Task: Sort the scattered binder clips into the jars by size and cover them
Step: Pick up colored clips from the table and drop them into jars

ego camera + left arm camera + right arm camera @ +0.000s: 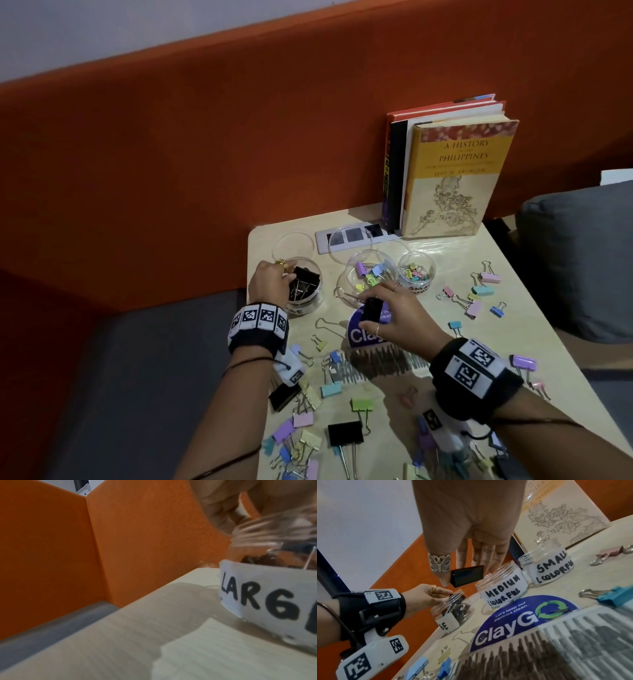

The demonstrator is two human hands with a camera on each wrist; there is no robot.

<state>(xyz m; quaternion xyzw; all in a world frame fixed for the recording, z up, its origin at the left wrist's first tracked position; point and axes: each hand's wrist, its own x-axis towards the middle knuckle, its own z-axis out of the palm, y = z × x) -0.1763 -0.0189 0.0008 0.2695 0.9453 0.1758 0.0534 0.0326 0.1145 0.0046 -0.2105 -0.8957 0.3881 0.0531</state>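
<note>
Left hand [270, 279] is up at ten o'clock on the pale wooden table [462, 342], fingers pinching a large black binder clip [306, 275] right at the mouth of the clear plastic jar labelled LARGE [274, 588]. That jar already holds dark clips with silver wire handles. Right hand [394, 315] sits near the table's centre, thumb and fingers clamped on another black binder clip [467, 577], held in the air above the round purple ClayGO sticker [522, 622].

Just beyond the right hand, at twelve o'clock, stands the clear jar marked MEDIUM COLORFUL [503, 588], with pastel clips inside. Touching it at one o'clock is the smaller clear jar marked SMALL COLORFUL [551, 568], tiny pastel clips within. All three jars are uncovered; clear round lids [294, 243] lie flat behind them.

Pastel binder clips [486, 284] are scattered at three o'clock, and many more lie at six, among them one big black clip [345, 433] lying flat. Standing books [455, 178] lean against the orange wall [171, 154] at one o'clock.
</note>
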